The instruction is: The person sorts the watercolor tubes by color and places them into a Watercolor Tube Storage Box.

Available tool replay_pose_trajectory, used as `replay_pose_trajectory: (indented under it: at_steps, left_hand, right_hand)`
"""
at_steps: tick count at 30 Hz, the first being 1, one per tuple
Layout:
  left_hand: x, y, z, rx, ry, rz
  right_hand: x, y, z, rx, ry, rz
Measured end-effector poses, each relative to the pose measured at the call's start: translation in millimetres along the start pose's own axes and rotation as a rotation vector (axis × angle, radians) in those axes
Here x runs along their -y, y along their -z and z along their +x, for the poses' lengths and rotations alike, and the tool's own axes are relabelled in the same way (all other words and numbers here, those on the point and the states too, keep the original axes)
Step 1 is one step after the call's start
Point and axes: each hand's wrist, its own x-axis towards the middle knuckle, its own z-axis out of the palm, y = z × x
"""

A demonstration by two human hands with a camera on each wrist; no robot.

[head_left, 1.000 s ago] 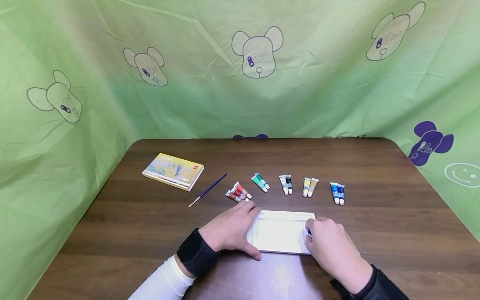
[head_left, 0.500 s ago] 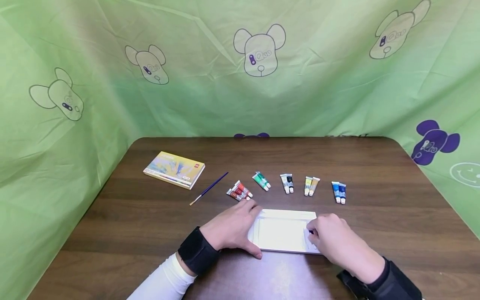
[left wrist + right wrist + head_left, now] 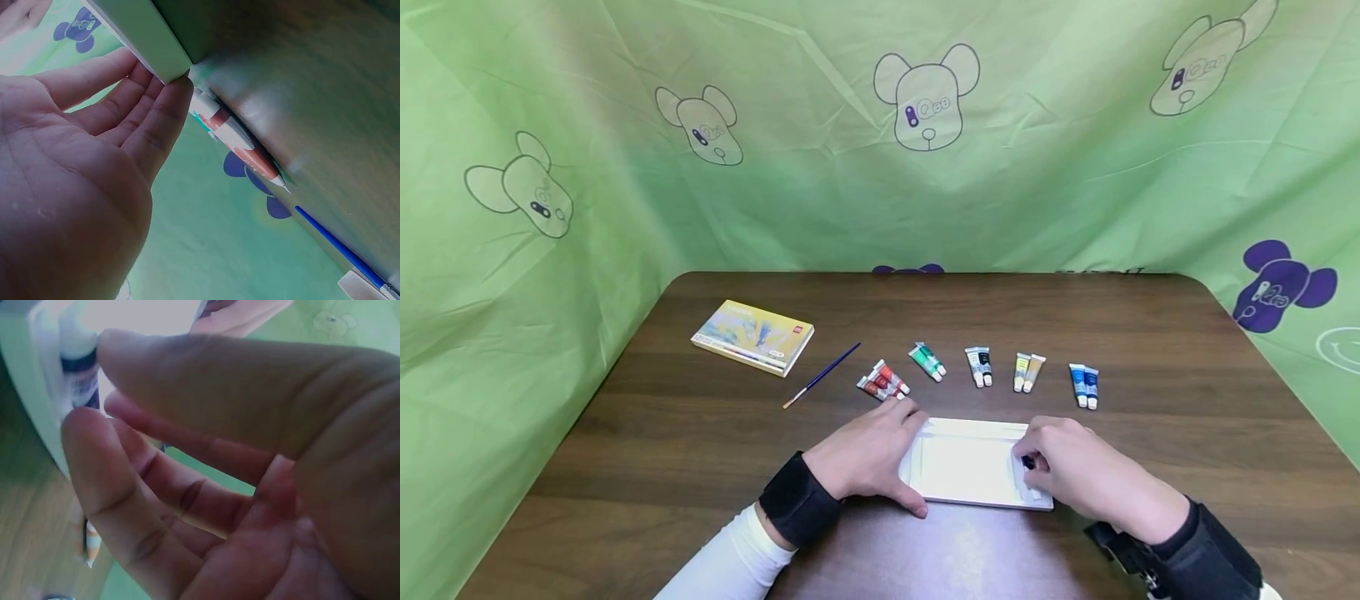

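Note:
A white rectangular tray [image 3: 966,468] lies near me at the middle of the table. My left hand [image 3: 870,452] grips its left end, thumb at the near edge and fingers at the far one. In the left wrist view, the fingertips press against the tray's side [image 3: 150,37]. Over the right end of the tray, my right hand [image 3: 1067,458] pinches a small paint tube [image 3: 1028,461] between thumb and index finger. Its white cap and dark band show in the right wrist view, where the paint tube [image 3: 79,365] lies at the tips of both.
Red paint tubes [image 3: 883,380] lie just beyond my left hand. Farther right are green [image 3: 928,362], black and white [image 3: 979,367], yellowish [image 3: 1028,372] and blue tubes [image 3: 1084,386]. A blue paintbrush [image 3: 822,375] and a yellow box [image 3: 752,337] lie at the left.
My right hand and forearm have shifted a little right and away from me, uncovering the tray's near right corner and more of the dark tube. My left hand keeps its hold.

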Motion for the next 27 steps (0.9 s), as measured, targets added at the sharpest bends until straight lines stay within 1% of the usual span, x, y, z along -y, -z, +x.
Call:
replay_pose_trajectory:
  at_steps: [3, 6, 13, 15, 21, 24, 27]
  left_hand:
    - [-0.3, 0.4, 0.5, 0.004, -0.002, 0.004]
    - [-0.3, 0.6, 0.7, 0.006, -0.004, 0.008]
    - [-0.8, 0.1, 0.1, 0.003, 0.000, 0.005]
    - [-0.6, -0.3, -0.7, 0.001, 0.004, 0.003]
    - [-0.3, -0.7, -1.3, 0.016, 0.026, -0.016]
    - [-0.3, -1.1, 0.2, 0.023, 0.024, -0.024]
    - [-0.1, -0.6, 1.2, 0.024, 0.018, -0.018]
  right_hand:
    - [-2.1, 0.6, -0.4, -0.008, 0.008, 0.000]
    - [-2.0, 0.2, -0.2, 0.002, 0.017, -0.003]
    - [2.3, -1.6, 3.5, 0.071, -0.073, -0.008]
    - [3.7, -2.3, 5.1, 0.079, -0.082, -0.012]
    - [4.7, -4.9, 9.3, 0.079, -0.102, 0.014]
    - [3.0, -5.9, 9.1, 0.073, -0.127, 0.024]
    - [1.4, -5.8, 8.8, 0.054, -0.117, 0.017]
